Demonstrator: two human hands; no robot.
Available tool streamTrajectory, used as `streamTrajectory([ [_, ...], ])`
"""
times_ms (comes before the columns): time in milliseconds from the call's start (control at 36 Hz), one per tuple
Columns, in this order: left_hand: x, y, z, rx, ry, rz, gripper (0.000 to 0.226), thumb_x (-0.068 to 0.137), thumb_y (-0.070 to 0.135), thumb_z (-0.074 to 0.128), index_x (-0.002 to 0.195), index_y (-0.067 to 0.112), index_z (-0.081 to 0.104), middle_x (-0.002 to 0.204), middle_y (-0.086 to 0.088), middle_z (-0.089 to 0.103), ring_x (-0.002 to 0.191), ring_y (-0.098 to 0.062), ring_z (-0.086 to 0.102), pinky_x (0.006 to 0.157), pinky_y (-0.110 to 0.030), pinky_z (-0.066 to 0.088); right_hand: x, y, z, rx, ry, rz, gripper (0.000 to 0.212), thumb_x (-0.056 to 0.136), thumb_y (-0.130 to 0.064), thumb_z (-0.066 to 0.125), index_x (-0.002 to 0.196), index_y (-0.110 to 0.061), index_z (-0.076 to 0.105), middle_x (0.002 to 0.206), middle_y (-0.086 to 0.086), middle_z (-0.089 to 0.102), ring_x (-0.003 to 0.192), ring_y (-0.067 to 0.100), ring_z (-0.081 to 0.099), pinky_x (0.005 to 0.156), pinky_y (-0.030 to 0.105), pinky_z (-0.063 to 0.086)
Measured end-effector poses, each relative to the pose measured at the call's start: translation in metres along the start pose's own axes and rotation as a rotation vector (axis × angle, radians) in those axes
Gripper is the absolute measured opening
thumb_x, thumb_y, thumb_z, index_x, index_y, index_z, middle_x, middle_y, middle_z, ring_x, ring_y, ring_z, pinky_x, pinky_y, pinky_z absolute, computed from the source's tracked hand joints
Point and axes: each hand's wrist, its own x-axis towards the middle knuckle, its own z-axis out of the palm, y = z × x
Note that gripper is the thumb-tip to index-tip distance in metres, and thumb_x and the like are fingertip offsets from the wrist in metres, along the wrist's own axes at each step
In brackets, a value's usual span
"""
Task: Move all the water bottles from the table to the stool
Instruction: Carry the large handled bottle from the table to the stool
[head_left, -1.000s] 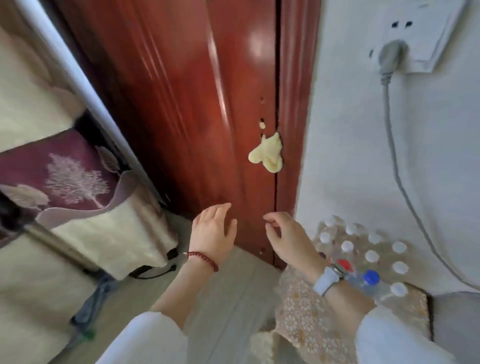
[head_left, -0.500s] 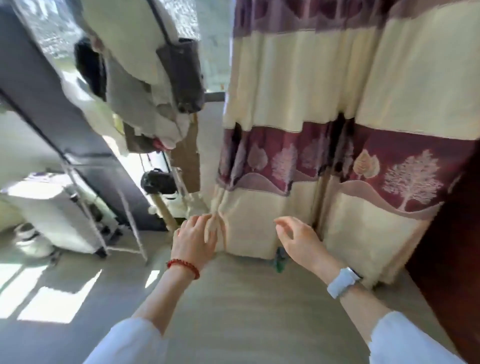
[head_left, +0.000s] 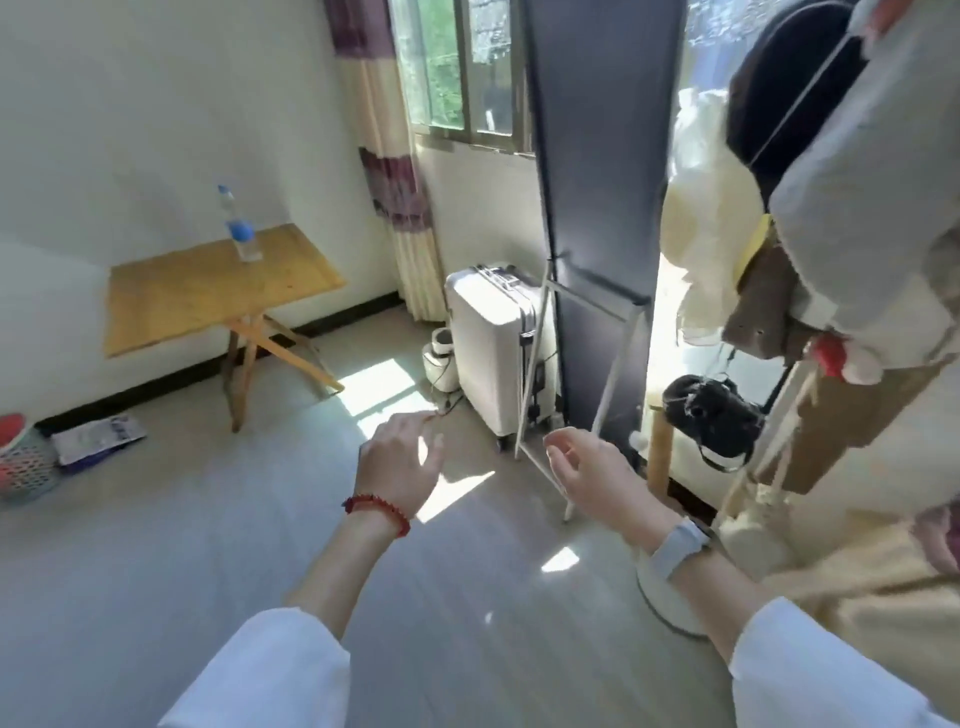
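Basket: a mesh plastic basket (head_left: 23, 457) with a red top, cut off by the picture's left edge, on the floor left of the wooden table; its contents cannot be made out.
Packet: a flat white and blue printed packet (head_left: 96, 435) on the floor just beside the basket; its print is too blurred to read.
Table: a light wooden folding table (head_left: 208, 291) on crossed legs against the white wall.
Bottle: one clear plastic water bottle with a blue label (head_left: 236, 226) stands upright on the table's far half, near the wall; no stool can be seen.
Left hand: the bare left hand (head_left: 397, 460), a red bead bracelet (head_left: 376, 512) at its wrist, hangs in the air well right of the table and apart from the bottle, fingers loosely spread, holding nothing.
Suitcase: a white hard-shell suitcase (head_left: 491, 348) stands right of the table under the window; a small white appliance (head_left: 441, 358) beside it is half hidden.
Right hand: the bare right hand (head_left: 592, 470), a pale watch (head_left: 678, 545) at the wrist, is empty, fingers curled loosely and apart.
Rack: a clothes rack (head_left: 582, 364) with hanging garments (head_left: 862, 197), cut off at the right edge.
Change: half a second ago the view faced a cream and maroon curtain; now table and bottle are in sight, both hands empty as before.
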Motion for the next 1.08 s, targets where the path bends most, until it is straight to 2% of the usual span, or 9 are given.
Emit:
streamTrajectory([
  [167, 0.066, -0.083, -0.02, 0.042, 0.059, -0.203, 0.034, 0.09, 0.022, 0.049, 0.123, 0.013, 0.052, 0.124, -0.007, 0.056, 0.115, -0.024, 0.05, 0.098, -0.04, 0.04, 0.133, -0.06, 0.069, -0.026, -0.196, -0.196, 0.03, 0.095, -0.026, 0.043, 0.12, -0.015, 0.056, 0.112, 0.003, 0.064, 0.095, 0.014, 0.058, 0.082, 0.024, 0.044],
  [278, 0.103, -0.16, -0.033, 0.055, 0.091, -0.354, 0.037, 0.09, 0.022, 0.048, 0.125, 0.012, 0.05, 0.127, -0.009, 0.054, 0.117, -0.026, 0.049, 0.099, -0.039, 0.041, 0.212, -0.098, 0.125, -0.016, -0.281, -0.303, 0.031, 0.094, -0.028, 0.043, 0.121, -0.018, 0.055, 0.114, -0.001, 0.064, 0.101, 0.016, 0.06, 0.091, 0.036, 0.049],
  [361, 0.143, -0.223, -0.045, 0.087, 0.129, -0.414, 0.036, 0.09, 0.024, 0.05, 0.124, 0.012, 0.052, 0.126, -0.008, 0.055, 0.116, -0.025, 0.05, 0.097, -0.038, 0.041, 0.275, -0.13, 0.168, -0.043, -0.329, -0.364, 0.032, 0.094, -0.028, 0.043, 0.122, -0.019, 0.054, 0.116, 0.001, 0.063, 0.102, 0.018, 0.061, 0.092, 0.038, 0.048],
  [528, 0.261, -0.331, -0.088, 0.112, 0.204, -0.422, 0.034, 0.089, 0.025, 0.051, 0.122, 0.014, 0.053, 0.125, -0.006, 0.055, 0.113, -0.024, 0.052, 0.093, -0.036, 0.044, 0.416, -0.215, 0.239, -0.066, -0.337, -0.429, 0.032, 0.093, -0.026, 0.045, 0.122, -0.016, 0.053, 0.12, 0.006, 0.062, 0.105, 0.022, 0.061, 0.092, 0.038, 0.048],
  [639, 0.345, -0.393, -0.122, 0.122, 0.272, -0.432, 0.032, 0.089, 0.023, 0.052, 0.119, 0.014, 0.055, 0.122, -0.006, 0.056, 0.111, -0.025, 0.053, 0.093, -0.037, 0.044, 0.507, -0.278, 0.269, -0.085, -0.315, -0.489, 0.031, 0.094, -0.024, 0.045, 0.122, -0.014, 0.053, 0.121, 0.007, 0.061, 0.108, 0.021, 0.06, 0.092, 0.033, 0.048],
  [778, 0.442, -0.463, -0.135, 0.141, 0.267, -0.427, 0.031, 0.089, 0.022, 0.052, 0.118, 0.013, 0.056, 0.121, -0.005, 0.057, 0.113, -0.025, 0.052, 0.093, -0.04, 0.043, 0.61, -0.327, 0.304, -0.085, -0.289, -0.519, 0.03, 0.093, -0.023, 0.046, 0.12, -0.013, 0.056, 0.12, 0.006, 0.062, 0.104, 0.022, 0.061, 0.088, 0.035, 0.049],
  [889, 0.525, -0.52, -0.127, 0.13, 0.259, -0.416, 0.03, 0.089, 0.022, 0.051, 0.117, 0.013, 0.056, 0.122, -0.003, 0.057, 0.112, -0.024, 0.053, 0.092, -0.035, 0.043, 0.702, -0.355, 0.338, -0.071, -0.281, -0.534, 0.03, 0.095, -0.022, 0.044, 0.119, -0.012, 0.056, 0.12, 0.007, 0.062, 0.106, 0.023, 0.06, 0.09, 0.036, 0.049],
  [1000, 0.613, -0.579, -0.115, 0.169, 0.21, -0.415, 0.032, 0.091, 0.026, 0.048, 0.12, 0.015, 0.054, 0.125, -0.001, 0.054, 0.113, -0.021, 0.051, 0.089, -0.03, 0.042, 0.804, -0.379, 0.377, -0.053, -0.298, -0.54, 0.03, 0.095, -0.023, 0.043, 0.121, -0.012, 0.055, 0.123, 0.008, 0.06, 0.111, 0.022, 0.058, 0.092, 0.033, 0.047],
  [1083, 0.69, -0.625, -0.123, 0.183, 0.199, -0.431, 0.034, 0.091, 0.028, 0.047, 0.122, 0.015, 0.052, 0.128, -0.004, 0.053, 0.115, -0.022, 0.051, 0.094, -0.034, 0.044, 0.885, -0.403, 0.399, -0.047, -0.323, -0.531, 0.031, 0.095, -0.023, 0.043, 0.121, -0.012, 0.055, 0.123, 0.008, 0.06, 0.109, 0.021, 0.058, 0.089, 0.028, 0.046],
])
